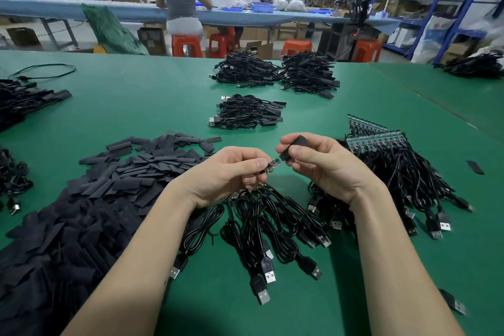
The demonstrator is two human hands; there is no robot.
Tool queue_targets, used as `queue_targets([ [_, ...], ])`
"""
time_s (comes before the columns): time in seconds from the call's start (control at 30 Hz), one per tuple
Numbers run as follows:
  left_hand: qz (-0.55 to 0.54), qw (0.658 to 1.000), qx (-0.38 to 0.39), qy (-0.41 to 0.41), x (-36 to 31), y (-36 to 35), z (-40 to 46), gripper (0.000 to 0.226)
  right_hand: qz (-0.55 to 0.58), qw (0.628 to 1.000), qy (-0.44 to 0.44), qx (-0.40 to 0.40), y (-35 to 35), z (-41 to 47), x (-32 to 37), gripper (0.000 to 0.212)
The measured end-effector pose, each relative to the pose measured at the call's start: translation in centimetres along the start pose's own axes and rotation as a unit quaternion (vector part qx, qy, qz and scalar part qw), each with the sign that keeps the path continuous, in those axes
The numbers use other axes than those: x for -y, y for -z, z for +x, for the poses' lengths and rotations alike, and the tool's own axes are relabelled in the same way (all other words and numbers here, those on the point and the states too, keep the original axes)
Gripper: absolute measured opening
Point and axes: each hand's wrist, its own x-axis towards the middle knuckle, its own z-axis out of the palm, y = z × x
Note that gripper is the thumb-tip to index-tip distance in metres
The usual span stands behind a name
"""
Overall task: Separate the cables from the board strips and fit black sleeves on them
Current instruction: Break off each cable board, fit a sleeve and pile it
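I am at the sleeving step, in the middle of the frame. My left hand [231,172] pinches the cable end with its small board [274,165], and my right hand [324,163] grips a black sleeve [293,148] whose mouth sits right at the board's tip. Next I judge I must keep the two lined up and slide the sleeve along over the board. Spare sleeves [109,191] lie piled at lower left, board strips [376,136] at right.
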Motion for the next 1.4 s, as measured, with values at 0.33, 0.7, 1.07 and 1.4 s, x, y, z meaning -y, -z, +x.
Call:
queue_targets([
  [0.33, 0.008, 0.999, -0.032, -0.024, -0.2, -0.3, 0.4, 0.017, 0.035, 0.999, 0.024, -0.028, -1.7, 1.2, -1.2, 0.02],
  [0.7, 0.111, 0.968, -0.214, -0.075, 0.1, -0.8, 1.6, 0.011, 0.099, 0.981, 0.035, -0.164, -0.5, 1.8, -1.7, 0.012],
  [1.07, 0.166, 0.948, -0.247, -0.112, 0.0, -1.2, 1.8, 0.011, 0.09, 0.98, 0.043, -0.174, -0.6, 2.1, -1.9, 0.014],
  [1.4, 0.193, 0.941, -0.24, -0.14, 0.0, -1.3, 1.7, 0.013, 0.101, 0.982, 0.032, -0.154, -0.3, 1.9, -1.8, 0.024],
])
